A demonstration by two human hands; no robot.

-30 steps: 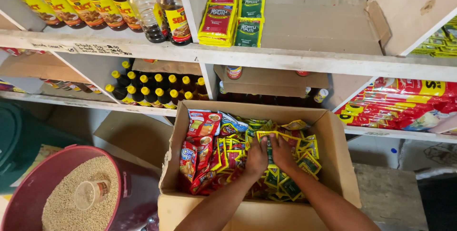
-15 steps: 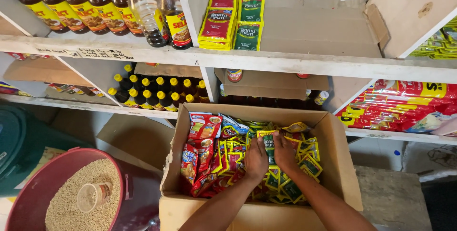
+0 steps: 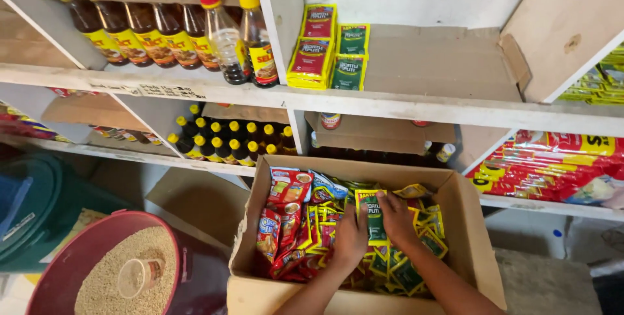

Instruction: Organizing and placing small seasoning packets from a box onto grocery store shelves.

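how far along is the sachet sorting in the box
Done: two short stacks of sachets, red and green, already stand on the upper shelf. In hand: the left hand and right hand hold a green sachet upright in the cardboard box. Left: the box looks well filled with loose sachets.

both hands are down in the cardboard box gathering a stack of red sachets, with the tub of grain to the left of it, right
Not quite: in the head view the left hand and right hand gather green sachets, not red ones. The cardboard box and the tub of grain to its left are as you say.
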